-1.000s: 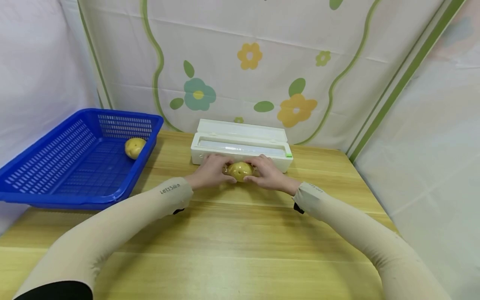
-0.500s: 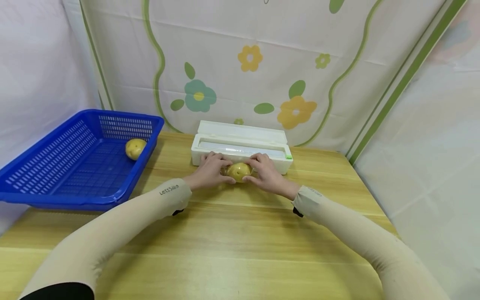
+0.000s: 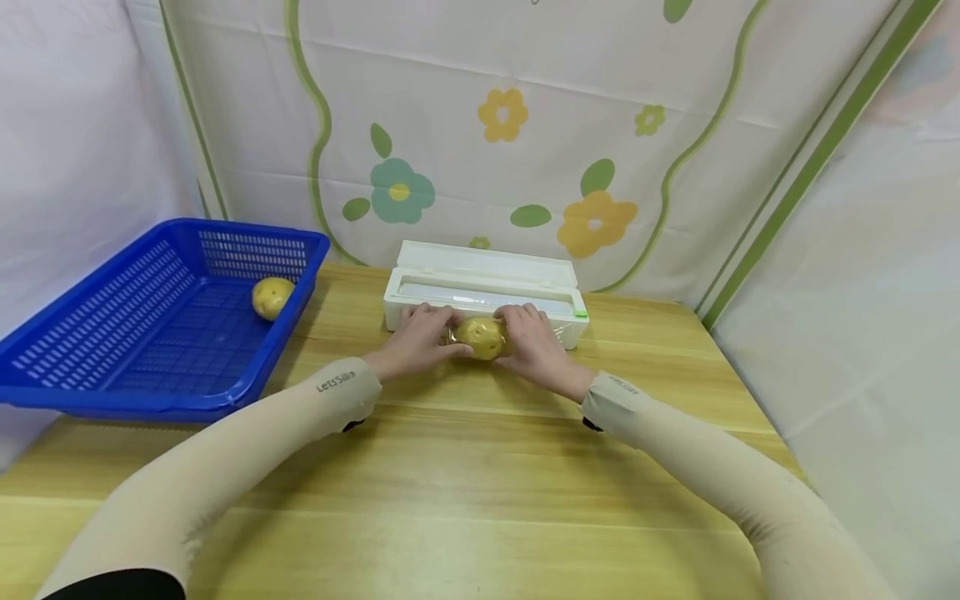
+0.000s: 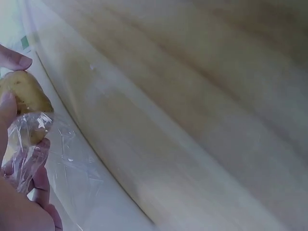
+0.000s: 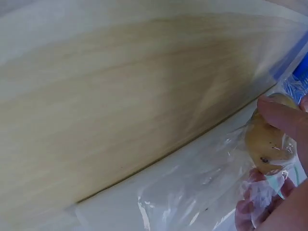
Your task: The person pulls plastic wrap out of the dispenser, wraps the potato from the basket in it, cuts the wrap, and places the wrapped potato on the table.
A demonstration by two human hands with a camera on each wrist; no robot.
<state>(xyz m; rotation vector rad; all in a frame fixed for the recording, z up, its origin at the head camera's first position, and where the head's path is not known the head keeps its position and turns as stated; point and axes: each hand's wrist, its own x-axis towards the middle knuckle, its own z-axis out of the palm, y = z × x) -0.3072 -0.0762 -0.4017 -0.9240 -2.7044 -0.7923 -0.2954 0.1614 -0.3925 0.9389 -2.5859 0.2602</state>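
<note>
A yellow potato (image 3: 482, 337) is held between both hands, right in front of a white cling film dispenser (image 3: 397, 310). The left hand (image 3: 420, 340) grips its left end with thumb and fingers. On the opposite end, the right hand (image 3: 534, 350) grips it with fingers over the far side. Clear cling film (image 4: 36, 122) lies crumpled over the potato and the left fingers in the left wrist view. More loose film (image 5: 183, 202) trails beside the potato in the right wrist view, and the right fingertips (image 5: 245, 211) show beneath it.
A blue plastic basket (image 3: 232, 383) stands at the left with a second potato (image 3: 272, 297) inside. The dispenser's lid (image 3: 487, 264) is raised at the back, near the flowered curtain (image 3: 450, 67). All stand on a wooden table (image 3: 480, 483).
The potato has turned between the hands and risen slightly toward the dispenser. The right fingers have shifted farther around it, with the thumb now mostly hidden.
</note>
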